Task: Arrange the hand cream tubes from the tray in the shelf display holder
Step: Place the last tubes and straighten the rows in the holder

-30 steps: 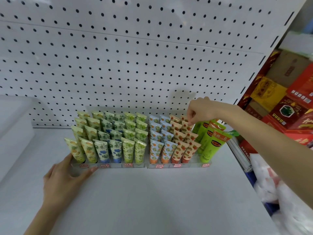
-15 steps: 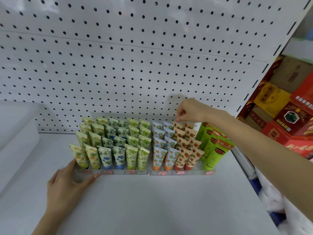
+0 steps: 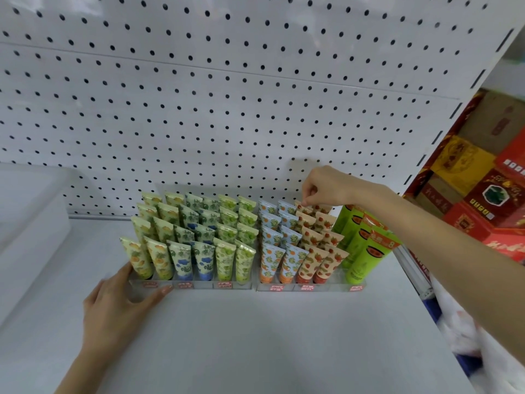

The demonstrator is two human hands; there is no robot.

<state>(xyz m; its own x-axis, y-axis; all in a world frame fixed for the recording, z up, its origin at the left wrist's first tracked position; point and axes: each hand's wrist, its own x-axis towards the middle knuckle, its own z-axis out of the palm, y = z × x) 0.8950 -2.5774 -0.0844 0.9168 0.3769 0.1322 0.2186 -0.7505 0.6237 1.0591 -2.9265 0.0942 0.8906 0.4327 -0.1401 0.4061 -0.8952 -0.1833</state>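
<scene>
Two clear display holders stand side by side on the white shelf, the left one (image 3: 199, 285) and the right one (image 3: 335, 287). Both hold rows of upright hand cream tubes with fruit prints: yellow, blue and green ones at left (image 3: 181, 260), orange and strawberry ones at right (image 3: 309, 263). My right hand (image 3: 324, 187) reaches to the back row and pinches the top of a strawberry tube (image 3: 305, 208). My left hand (image 3: 122, 305) rests flat on the shelf, fingers straight, touching the left holder's front corner.
Tall bright green tubes (image 3: 366, 251) stand right of the holders. A white pegboard wall (image 3: 227, 109) backs the shelf. A white bin (image 3: 25, 223) sits at the left. Red and yellow boxes (image 3: 483, 180) fill the neighbouring shelf at right.
My right hand has moved left and back from the green tubes to the rear strawberry tube. My left hand stays at the holder's corner.
</scene>
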